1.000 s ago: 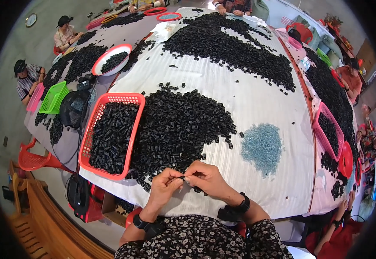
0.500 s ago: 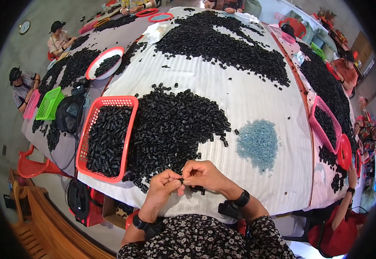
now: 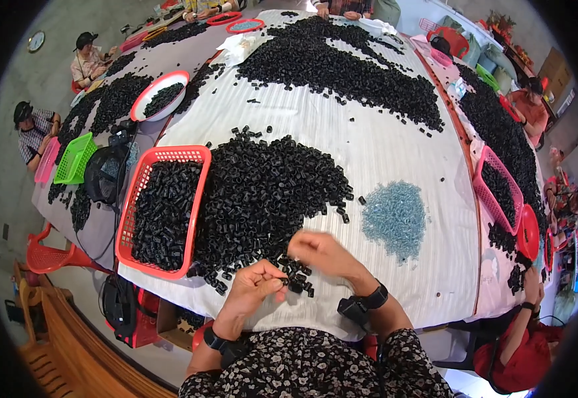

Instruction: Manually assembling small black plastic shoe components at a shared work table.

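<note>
Near the table's front edge, my left hand (image 3: 254, 286) pinches a small black plastic piece (image 3: 284, 281) between thumb and fingertips. Just beyond and to its right, my right hand (image 3: 324, 253) is lifted over the cloth, smeared by motion, so its fingers are unclear. A wide pile of small black tube-like pieces (image 3: 269, 179) spreads ahead of both hands. Several loose ones (image 3: 299, 275) lie between my hands. To the right sits a heap of tiny clear bluish pieces (image 3: 395, 219).
A red basket (image 3: 203, 192) full of black pieces stands left of the pile. Farther off are a red-rimmed white bowl (image 3: 181, 78), a green basket (image 3: 77, 159) and a pink basket (image 3: 511, 192). Several people sit around the table; one in red (image 3: 524, 351) is close at my right.
My right hand has left the fingertips of my left hand and moved up and to the right. The left hand stays nearly in place, with the black piece in its pinch.
</note>
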Tool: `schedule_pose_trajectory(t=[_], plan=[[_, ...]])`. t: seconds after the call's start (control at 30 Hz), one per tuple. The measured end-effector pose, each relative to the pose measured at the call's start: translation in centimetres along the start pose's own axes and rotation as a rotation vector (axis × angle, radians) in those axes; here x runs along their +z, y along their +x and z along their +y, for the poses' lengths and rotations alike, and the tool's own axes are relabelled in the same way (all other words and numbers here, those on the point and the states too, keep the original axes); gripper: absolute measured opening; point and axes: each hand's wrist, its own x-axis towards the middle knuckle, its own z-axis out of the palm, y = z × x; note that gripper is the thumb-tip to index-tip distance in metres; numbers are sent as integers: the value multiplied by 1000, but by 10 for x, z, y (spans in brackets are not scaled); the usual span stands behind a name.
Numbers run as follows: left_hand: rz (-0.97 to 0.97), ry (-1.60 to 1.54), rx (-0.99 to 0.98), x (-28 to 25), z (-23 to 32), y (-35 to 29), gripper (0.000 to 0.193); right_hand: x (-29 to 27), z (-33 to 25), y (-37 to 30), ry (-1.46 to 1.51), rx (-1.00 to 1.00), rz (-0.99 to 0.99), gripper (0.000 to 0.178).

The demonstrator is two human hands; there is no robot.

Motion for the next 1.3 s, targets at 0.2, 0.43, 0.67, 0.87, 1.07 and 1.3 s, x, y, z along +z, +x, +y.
schedule_pose_trajectory(t=[0.2,0.43,0.67,0.87,1.07,1.3], plan=[[15,-40,7,-2,-5,2,11,-34,32,16,-891,-439,548,21],[119,-64,-14,-7,-8,-1,9,-54,36,9,-822,-254,460,19],[114,-95,-51,-8,-9,0,9,-55,31,7,-730,-270,492,16],[138,-90,-44,-11,-13,1,8,-41,37,15,-843,-346,404,19],[150,-75,-45,-10,-11,1,8,-35,35,18,-1028,-410,357,19],[159,-63,-35,-9,-11,1,8,-30,44,20,-1158,-380,367,19]])
